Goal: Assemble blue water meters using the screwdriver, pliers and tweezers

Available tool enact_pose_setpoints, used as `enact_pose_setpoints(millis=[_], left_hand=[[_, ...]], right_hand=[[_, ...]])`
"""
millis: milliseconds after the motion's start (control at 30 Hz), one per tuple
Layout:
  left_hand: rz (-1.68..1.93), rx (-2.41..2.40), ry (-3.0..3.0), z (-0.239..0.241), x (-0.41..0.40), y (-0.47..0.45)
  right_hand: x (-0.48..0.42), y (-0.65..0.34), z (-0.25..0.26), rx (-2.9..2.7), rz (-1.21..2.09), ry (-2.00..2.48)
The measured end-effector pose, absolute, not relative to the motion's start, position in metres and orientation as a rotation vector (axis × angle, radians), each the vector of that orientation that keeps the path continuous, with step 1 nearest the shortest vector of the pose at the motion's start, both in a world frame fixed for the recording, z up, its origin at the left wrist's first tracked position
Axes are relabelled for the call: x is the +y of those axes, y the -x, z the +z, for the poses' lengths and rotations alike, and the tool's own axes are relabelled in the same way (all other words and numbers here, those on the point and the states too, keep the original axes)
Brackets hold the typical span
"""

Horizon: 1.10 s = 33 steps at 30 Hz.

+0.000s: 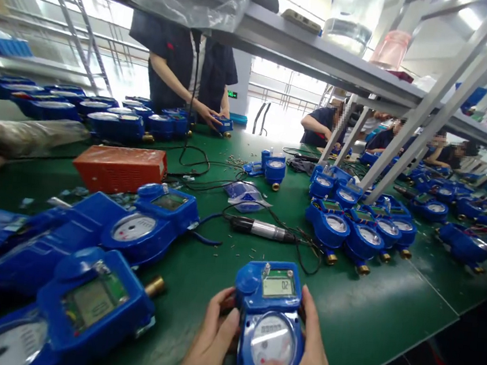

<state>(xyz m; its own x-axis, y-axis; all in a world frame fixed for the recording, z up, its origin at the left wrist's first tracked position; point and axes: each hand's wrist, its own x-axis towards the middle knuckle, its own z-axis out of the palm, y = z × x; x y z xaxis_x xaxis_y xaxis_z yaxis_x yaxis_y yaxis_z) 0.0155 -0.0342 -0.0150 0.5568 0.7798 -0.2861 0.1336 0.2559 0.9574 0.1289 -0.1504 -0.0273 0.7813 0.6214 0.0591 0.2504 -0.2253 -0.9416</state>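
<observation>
Head view. At the near edge of a green worktable (pixel 342 315), a blue meter (pixel 272 310) was held between the person's two hands, its display and round dial facing up. The left hand (pixel 209 341) gripped the left flank of the housing, thumb along the side; the right hand (pixel 310 358) closed about the right flank, its thumb lying over the near part of the dial. Whether the housing bore on the table could not be told. The small display (pixel 279 286) was lit and showed figures.

The step in hand appeared to be holding and viewing the meter face up. A next move would seem to call for keeping both flanks supported and lifting the right thumb if the whole dial were to be seen.

Beyond the hands lay loose screws (pixel 240 255) and a silver-and-black tool (pixel 262 229), with a clear plastic bag (pixel 246 197) farther off. To the left stood a second blue meter (pixel 59 323), near, and an orange box (pixel 121 168), farther away. To the right stood a cluster of meters (pixel 366 236) with brass ends. At the far side, a co-worker (pixel 180 77) handled another blue unit (pixel 223 124).
</observation>
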Motion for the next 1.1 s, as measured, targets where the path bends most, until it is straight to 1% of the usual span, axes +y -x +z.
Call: enact_pose_setpoints(millis=[133, 300, 467, 700, 833, 967, 1033, 1100], left_hand=[[0.514, 0.735, -1.246, -0.009, -0.024, -0.017], [0.379, 0.590, -0.926, -0.008, -0.032, -0.019], [0.348, 0.536, -0.985, -0.005, -0.038, -0.022], [0.411, 0.492, -1.193, -0.020, -0.060, -0.032], [0.416, 0.511, -1.293, -0.028, -0.069, -0.037], [0.378, 0.413, -1.145, -0.027, -0.071, -0.034], [0.430, 0.409, -1.015, -0.027, -0.070, -0.033], [0.518, 0.512, -0.906, -0.025, -0.066, -0.034]], right_hand=[[-0.152, -0.129, -0.018, -0.804, 0.325, 1.890], [-0.153, -0.118, -0.009, -0.917, 0.167, 2.042], [-0.162, -0.133, -0.009, -0.862, 0.227, 2.020], [-0.174, -0.172, -0.034, -0.653, 0.416, 1.772], [-0.172, -0.174, -0.044, -0.596, 0.439, 1.669], [-0.170, -0.168, -0.053, -0.461, 0.465, 1.528], [-0.169, -0.161, -0.058, -0.424, 0.500, 1.435], [-0.167, -0.151, -0.062, -0.423, 0.528, 1.352]])
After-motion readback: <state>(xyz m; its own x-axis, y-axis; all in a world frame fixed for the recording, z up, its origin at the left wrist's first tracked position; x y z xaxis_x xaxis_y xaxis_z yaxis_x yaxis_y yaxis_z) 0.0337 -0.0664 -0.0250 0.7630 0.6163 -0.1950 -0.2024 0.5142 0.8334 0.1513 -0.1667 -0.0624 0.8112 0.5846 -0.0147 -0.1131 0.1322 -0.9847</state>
